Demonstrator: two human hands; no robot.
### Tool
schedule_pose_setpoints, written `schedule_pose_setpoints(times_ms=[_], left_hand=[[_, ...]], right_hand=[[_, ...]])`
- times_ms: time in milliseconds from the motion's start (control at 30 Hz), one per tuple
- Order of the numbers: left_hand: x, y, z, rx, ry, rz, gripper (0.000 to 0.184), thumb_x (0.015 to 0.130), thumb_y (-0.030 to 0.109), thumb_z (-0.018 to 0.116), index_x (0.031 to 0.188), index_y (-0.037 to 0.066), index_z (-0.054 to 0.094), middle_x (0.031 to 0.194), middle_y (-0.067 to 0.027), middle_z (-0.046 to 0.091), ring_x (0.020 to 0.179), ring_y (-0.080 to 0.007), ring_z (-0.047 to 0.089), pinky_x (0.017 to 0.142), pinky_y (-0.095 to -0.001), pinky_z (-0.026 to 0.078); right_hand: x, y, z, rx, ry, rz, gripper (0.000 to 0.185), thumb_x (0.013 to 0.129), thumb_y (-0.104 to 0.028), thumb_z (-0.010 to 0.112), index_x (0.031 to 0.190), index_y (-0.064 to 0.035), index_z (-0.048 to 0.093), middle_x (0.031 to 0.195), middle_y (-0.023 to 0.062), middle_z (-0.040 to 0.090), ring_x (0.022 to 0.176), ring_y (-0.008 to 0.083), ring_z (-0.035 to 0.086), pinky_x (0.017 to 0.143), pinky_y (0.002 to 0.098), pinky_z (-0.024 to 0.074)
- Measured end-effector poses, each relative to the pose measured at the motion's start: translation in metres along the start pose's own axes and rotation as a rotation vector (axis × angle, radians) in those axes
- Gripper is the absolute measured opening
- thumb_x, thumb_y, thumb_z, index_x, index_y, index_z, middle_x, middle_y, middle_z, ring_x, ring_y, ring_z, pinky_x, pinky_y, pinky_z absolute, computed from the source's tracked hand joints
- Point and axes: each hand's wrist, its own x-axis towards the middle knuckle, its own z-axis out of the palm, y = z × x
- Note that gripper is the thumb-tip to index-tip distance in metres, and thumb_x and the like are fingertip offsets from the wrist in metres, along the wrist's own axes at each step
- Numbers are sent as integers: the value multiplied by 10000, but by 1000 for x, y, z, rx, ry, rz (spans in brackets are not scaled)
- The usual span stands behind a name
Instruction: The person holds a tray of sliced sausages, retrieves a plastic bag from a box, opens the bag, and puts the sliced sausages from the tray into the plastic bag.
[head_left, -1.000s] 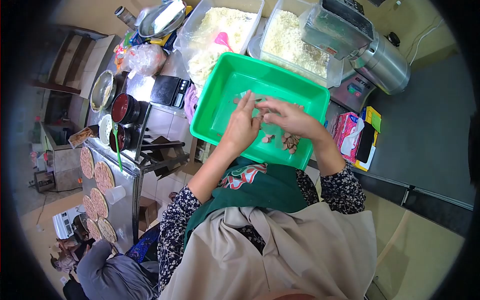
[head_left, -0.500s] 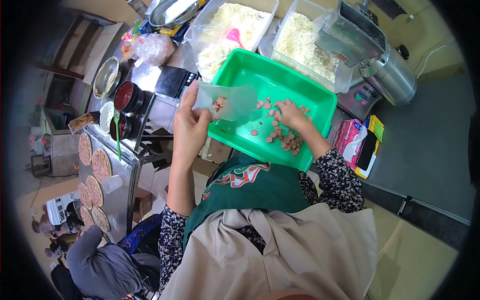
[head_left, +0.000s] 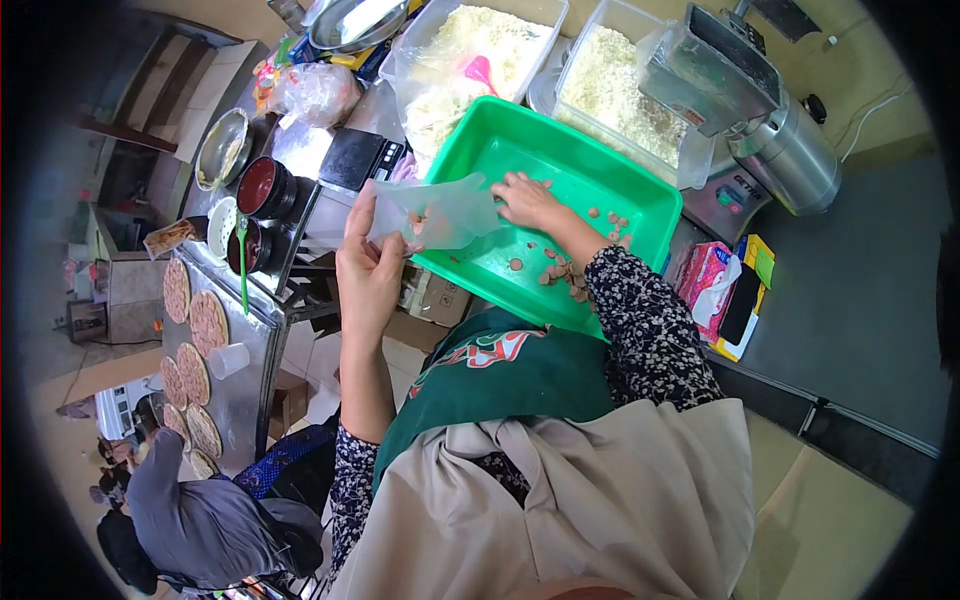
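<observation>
My left hand (head_left: 368,280) pinches the edge of a clear plastic bag (head_left: 462,215) between thumb and fingers, holding it up at the left end of a green tray (head_left: 655,200). Some sausage slices (head_left: 416,222) show through the bag's side. Over the tray, my right hand (head_left: 527,203) is beside the bag's mouth with its fingers curled together; what they hold is hidden. More round sausage slices (head_left: 550,273) lie scattered on the tray floor, partly behind my right forearm.
Tubs of grated pale food (head_left: 620,95) stand behind the tray, beside a metal machine (head_left: 790,160). At left are a black scale (head_left: 350,160), bowls (head_left: 262,190) and topped round bases (head_left: 208,322) on a metal table. Another person (head_left: 205,525) sits lower left.
My right hand has moved left from the slices at the tray's right side to the bag's mouth. My left hand still holds the bag.
</observation>
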Motion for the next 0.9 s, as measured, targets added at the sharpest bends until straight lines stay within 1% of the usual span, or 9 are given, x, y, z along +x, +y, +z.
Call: schedule_pose_setpoints(times_ms=[100,167,333,467,533,567,667,733,900], left_hand=[[-2,-4,-4,-8,15,-4,584,901,-66,483,1471,-29,359,1337,-136,536,959,-135,641,791,-274,559],[-4,-8,-8,-11,28,7,584,902,-66,480,1472,-29,357,1327,-135,542,934,-126,640,785,-273,559],[-4,-13,-12,56,-7,7,600,898,-71,477,1481,-27,341,1358,-126,521,961,-132,641,795,-278,553],[-3,-4,-1,43,-23,6,603,895,-75,471,1482,-21,343,1407,-127,483,994,-144,642,810,-277,552],[0,-3,3,6,-40,39,606,894,-77,467,1483,-16,341,1436,-139,458,1016,-152,642,818,-275,560],[0,-1,2,9,-43,44,606,894,-77,467,1483,-16,341,1436,-139,458,1016,-152,642,818,-275,560],[0,0,2,68,-89,-5,607,891,-77,466,1482,-16,343,1469,-139,423,1050,-164,635,830,-276,564],[0,-5,3,26,-49,31,612,882,-79,471,1480,-11,358,1468,-128,424,1022,-150,630,809,-272,552],[-1,0,4,26,-41,12,618,868,-88,472,1473,-10,374,1480,-141,410,1001,-132,625,776,-269,543]], right_hand=[[-17,7,9,-137,-145,-93,248,874,-194,576,1104,-144,658,1183,170,537,1218,333,474,917,589,444],[-41,35,17,-228,-141,-1,160,880,-237,598,966,-110,644,1059,134,559,1107,322,524,888,517,458],[-113,21,-29,-174,-641,-3,246,878,-263,596,1055,-102,651,1024,148,618,1082,381,553,797,531,501],[-109,49,-40,-88,-400,312,269,884,-295,603,1079,-114,644,1077,172,599,1099,394,538,819,543,492],[-113,79,-23,-181,260,412,310,883,-315,615,1136,-135,619,1126,168,584,1153,387,511,855,531,483],[-114,83,-18,-179,266,413,310,883,-315,615,1136,-135,619,1126,168,584,1153,387,511,855,531,483],[-133,57,-17,-80,-149,505,396,858,-340,654,1197,-152,573,1166,160,563,1217,371,468,926,518,440],[-144,35,-11,23,-388,273,470,835,-355,695,1233,-163,535,1245,169,526,1249,402,430,993,512,384],[-171,4,35,-152,-338,237,491,823,-304,708,1250,-131,537,1309,241,487,1259,412,426,1020,505,362]])
